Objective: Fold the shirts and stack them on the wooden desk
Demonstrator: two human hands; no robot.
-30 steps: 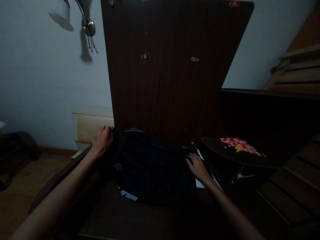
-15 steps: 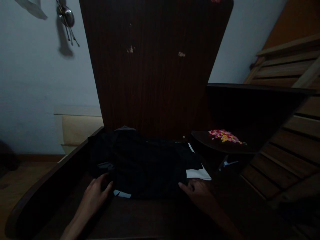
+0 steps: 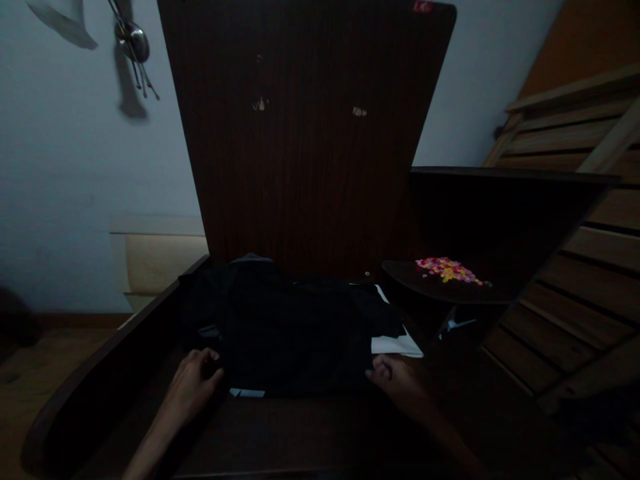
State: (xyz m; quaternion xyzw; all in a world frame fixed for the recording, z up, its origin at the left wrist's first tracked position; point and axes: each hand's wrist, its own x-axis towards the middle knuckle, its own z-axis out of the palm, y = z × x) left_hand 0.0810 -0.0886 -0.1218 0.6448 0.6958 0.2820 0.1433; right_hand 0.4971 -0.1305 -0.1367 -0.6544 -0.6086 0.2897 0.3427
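Note:
A black shirt [image 3: 300, 333] lies spread on the dark wooden desk [image 3: 280, 433], a greyish edge showing at its upper left. My left hand [image 3: 193, 380] is at the shirt's lower left corner, its fingers curled and pinching the cloth's edge. At the lower right corner, my right hand [image 3: 397, 380] has thumb and fingers closed on the shirt's edge. A white sheet [image 3: 397, 345] sticks out from beneath the shirt on the right, and a pale strip [image 3: 247, 393] shows under its lower left edge. The dark cloth and dim light hide its folds.
A tall dark wooden panel [image 3: 310, 173] stands behind the shirt. On the right, a low shelf [image 3: 400, 273] bears a heap of pink and yellow bits [image 3: 450, 270]. A raised desk edge [image 3: 110, 353] runs along the left. Wooden slats [image 3: 565, 320] stand at far right.
My left hand has come down from the shirt's upper left to its lower left corner. My right hand has moved from the right side to the lower right corner. Both have closed on the edge.

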